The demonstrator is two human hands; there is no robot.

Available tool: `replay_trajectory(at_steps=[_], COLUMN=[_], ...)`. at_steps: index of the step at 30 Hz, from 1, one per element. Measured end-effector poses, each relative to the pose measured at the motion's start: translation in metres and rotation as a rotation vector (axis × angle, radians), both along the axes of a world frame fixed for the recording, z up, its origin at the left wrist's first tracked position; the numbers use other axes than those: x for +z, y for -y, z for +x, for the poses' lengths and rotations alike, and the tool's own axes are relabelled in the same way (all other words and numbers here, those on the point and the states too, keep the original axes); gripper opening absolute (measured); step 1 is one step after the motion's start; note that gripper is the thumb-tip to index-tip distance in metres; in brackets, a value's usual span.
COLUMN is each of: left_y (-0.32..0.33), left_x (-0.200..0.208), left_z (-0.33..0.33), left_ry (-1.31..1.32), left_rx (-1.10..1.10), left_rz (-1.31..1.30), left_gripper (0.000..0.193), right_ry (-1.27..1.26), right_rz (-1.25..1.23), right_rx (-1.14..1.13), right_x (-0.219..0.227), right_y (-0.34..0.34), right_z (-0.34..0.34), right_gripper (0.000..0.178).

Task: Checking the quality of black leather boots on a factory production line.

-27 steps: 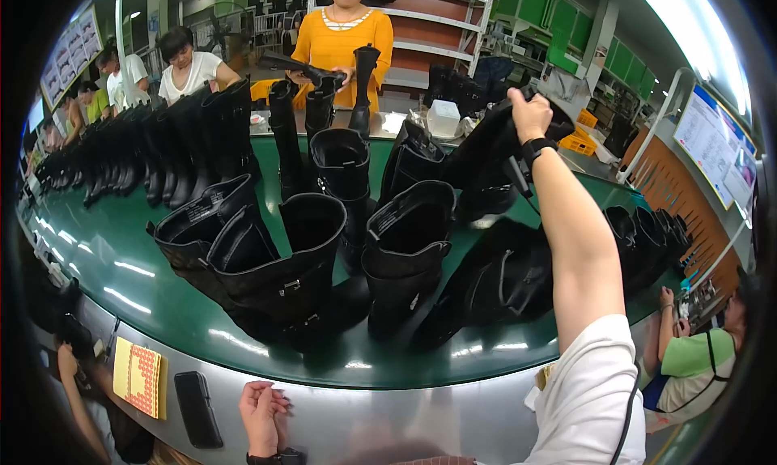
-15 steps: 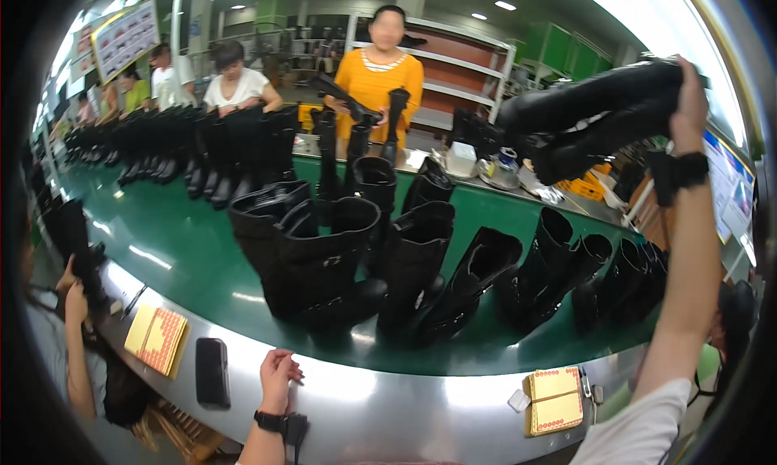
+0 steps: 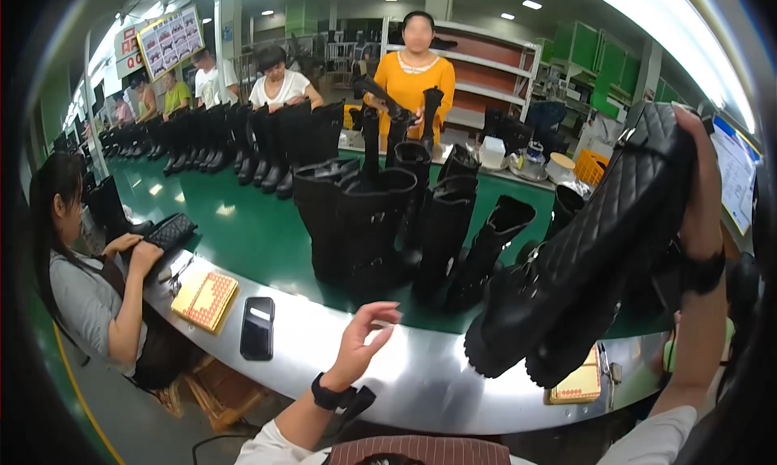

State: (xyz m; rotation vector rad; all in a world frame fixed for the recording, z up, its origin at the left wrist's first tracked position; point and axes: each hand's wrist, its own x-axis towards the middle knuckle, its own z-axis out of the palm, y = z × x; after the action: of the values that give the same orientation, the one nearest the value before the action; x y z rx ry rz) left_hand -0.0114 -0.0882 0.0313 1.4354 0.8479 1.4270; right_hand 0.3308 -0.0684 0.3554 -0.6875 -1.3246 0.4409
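My right hand (image 3: 701,186) grips a pair of tall black quilted boots (image 3: 611,210) by their upper shafts, tilted with the lugged soles down to the left over the metal bench edge. The hand's fingers are partly hidden behind the shafts. To the left, my left hand (image 3: 364,342) hovers over the bench, fingers curved and apart from the thumb, with nothing in it. Past it, a group of tall black boots (image 3: 376,222) stands upright on the green belt (image 3: 243,230). The held boots partly cover a stack of yellow cards (image 3: 576,384) on the bench.
A black phone (image 3: 257,329) and another yellow card stack (image 3: 205,298) lie on the metal ledge (image 3: 312,335). At left, a co-worker (image 3: 89,279) handles a quilted boot (image 3: 166,232). Across the belt, a person in orange (image 3: 414,80) holds boots; a long row of boots (image 3: 267,153) runs far left.
My right hand has brought the boots down from high at the right to just above the bench. My left hand has lifted and moved right, its fingers spreading. The view has shifted left.
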Motion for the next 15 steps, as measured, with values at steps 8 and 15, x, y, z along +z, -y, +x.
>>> replay_trajectory(at_steps=[8, 15], left_y=[0.045, 0.052], left_x=[0.030, -0.030], left_z=[0.086, 0.082], left_ry=[-0.525, -0.358], left_rx=[-0.124, -0.110], left_rz=[0.425, 0.150], left_gripper=[0.118, 0.094], right_ry=[0.773, 0.982], right_rz=[0.206, 0.073], right_rx=[-0.075, -0.063], right_x=[-0.123, -0.158], right_y=[0.067, 0.095], right_z=[-0.065, -0.038], right_gripper=[0.023, 0.059])
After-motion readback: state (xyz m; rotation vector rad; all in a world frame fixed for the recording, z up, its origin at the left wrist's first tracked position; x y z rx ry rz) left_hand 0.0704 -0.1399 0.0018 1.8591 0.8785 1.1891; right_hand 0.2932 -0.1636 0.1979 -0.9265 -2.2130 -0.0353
